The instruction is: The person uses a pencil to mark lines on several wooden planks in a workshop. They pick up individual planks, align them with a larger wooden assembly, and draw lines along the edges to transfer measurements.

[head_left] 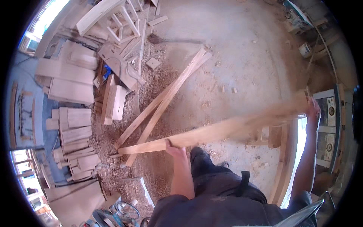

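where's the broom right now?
Head view, top centre: the broom lies on the sawdusty floor, just right of the timber pile and beyond the two crossed planks.

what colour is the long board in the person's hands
Pale tan, bare unfinished wood; the long board shows best in the head view, held by the left hand and right hand.

Two long wooden planks [162, 100] lie crossed on a sawdust-covered floor [242, 56]. Stacked boards [70, 77] crowd the left side, with a broom [157, 38] beyond them.
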Motion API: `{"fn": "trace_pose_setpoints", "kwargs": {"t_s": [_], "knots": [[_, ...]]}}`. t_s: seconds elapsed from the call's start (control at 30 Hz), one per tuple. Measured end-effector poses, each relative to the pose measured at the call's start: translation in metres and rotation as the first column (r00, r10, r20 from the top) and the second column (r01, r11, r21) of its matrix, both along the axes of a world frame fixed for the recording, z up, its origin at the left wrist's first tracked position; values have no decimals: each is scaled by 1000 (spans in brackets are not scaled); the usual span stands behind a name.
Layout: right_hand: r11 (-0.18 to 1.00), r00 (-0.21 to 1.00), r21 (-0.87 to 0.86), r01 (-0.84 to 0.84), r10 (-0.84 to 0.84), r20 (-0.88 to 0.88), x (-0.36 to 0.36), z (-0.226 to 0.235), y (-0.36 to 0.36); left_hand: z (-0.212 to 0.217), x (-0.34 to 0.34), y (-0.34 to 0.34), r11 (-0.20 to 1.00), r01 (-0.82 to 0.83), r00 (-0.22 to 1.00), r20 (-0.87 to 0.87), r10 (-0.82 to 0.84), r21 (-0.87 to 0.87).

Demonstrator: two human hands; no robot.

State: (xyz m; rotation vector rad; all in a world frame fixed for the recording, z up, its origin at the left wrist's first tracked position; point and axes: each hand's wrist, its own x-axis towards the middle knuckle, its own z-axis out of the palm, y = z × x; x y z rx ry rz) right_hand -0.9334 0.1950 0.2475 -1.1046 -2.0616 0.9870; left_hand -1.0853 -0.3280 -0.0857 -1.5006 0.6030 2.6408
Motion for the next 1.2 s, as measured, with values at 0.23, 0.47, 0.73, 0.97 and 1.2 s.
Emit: {"fn": "trace_pose_setpoints", "kwargs": {"t_s": [0.23,0.47,0.73,0.97,1.2], "knots": [[950,950,-166,-264,227,-215,12,-63,0,-13,-168,36,992,-24,998,-52,31,127],[985,767,-156,-78,159,622,110,-135,-119,-51,-153,-6,916,401,906,142,-398,9],[922,753,-387,33,232,615,296,-172,-235,-32,29,-64,533,804,595,374,-711,-264],[790,779,-442,425,-71,623,510,-195,-303,-18,209,-36,-325,898,-29,698,-715,-296],[560,762,-551,618,-255,596,629,-212,-350,6,284,67,-859,237,-566,655,-501,-453]]}}
